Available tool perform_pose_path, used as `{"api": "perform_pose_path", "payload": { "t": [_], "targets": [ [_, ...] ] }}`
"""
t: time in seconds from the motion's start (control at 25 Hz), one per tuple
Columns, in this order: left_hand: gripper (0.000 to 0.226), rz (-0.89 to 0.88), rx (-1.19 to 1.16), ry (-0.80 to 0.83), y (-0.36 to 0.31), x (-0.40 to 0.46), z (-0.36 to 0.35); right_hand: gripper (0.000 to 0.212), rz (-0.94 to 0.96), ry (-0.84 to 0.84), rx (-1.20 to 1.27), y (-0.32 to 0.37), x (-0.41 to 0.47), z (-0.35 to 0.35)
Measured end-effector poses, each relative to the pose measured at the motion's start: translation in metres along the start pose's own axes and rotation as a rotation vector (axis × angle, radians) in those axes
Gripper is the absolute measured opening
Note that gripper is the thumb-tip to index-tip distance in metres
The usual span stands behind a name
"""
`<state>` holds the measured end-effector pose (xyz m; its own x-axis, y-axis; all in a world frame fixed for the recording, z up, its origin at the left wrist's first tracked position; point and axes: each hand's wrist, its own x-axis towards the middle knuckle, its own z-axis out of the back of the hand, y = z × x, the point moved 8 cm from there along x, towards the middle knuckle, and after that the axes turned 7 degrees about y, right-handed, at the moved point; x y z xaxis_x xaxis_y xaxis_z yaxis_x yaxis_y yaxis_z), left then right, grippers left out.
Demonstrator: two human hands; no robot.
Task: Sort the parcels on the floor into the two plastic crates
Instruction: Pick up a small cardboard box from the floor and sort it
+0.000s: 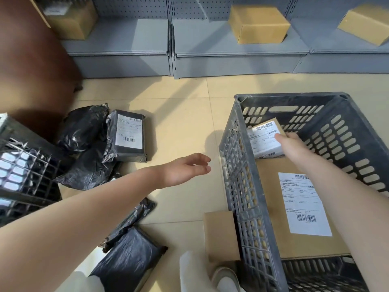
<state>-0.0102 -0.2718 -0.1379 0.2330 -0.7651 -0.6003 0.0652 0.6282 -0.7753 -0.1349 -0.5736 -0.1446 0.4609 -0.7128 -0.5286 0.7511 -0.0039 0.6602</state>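
A grey plastic crate [235,165] stands on the floor at the right. Inside it lies a large flat cardboard parcel [271,186] with a white label. My right hand [291,142] reaches into the crate and grips a small labelled cardboard box [263,135] at its far end. My left hand [185,168] hovers open and empty above the floor between the crate and the black parcels. A labelled black parcel [128,138] lies on several black bag parcels [84,127] at the left. A second, darker crate [23,165] sits at the left edge.
Two more black bag parcels [128,260] lie near my knees, and a small cardboard box [221,237] leans against the grey crate's outside. Grey shelving [231,62] with cardboard boxes [259,25] runs along the back. A brown cabinet [31,70] stands at the back left.
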Motion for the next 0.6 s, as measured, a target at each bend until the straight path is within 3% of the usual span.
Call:
{"api": "perform_pose_path", "payload": {
  "t": [0.2, 0.6],
  "targets": [
    [0.062, 0.043, -0.004, 0.022, 0.025, -0.002, 0.015, 0.047, -0.039, 0.036, -0.185, 0.000, 0.017, -0.009],
    [0.037, 0.114, -0.035, -0.027, 0.049, -0.004, 0.033, 0.049, -0.055, 0.006, -0.417, -0.015, 0.033, -0.016]
  ]
}}
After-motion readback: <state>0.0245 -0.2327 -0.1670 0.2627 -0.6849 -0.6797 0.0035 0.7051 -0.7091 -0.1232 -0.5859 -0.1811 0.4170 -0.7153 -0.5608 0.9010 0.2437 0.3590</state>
